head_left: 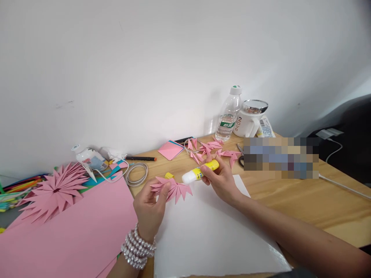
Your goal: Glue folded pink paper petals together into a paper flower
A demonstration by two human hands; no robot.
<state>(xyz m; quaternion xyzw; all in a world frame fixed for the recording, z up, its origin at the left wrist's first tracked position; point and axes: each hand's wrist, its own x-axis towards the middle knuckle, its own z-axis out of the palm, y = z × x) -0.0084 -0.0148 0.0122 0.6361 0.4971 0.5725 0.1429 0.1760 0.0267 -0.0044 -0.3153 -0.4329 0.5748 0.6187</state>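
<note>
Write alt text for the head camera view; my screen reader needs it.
A left hand holds a pink folded-paper fan and a right hand holds a yellow-and-white glue stick close to it, above a white sheet. A larger pink paper star lies left; a water bottle and white mug stand behind.

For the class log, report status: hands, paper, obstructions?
Left fingers pinching folded pink paper. Right fingers gripping yellow-white tube, close by. Nothing visible between them.

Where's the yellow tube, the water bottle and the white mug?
Yellow tube [197, 174]: head view, on its yellow barrel.
Water bottle [227, 124]: head view, on its green label.
White mug [246, 122]: head view, on its side.
</note>
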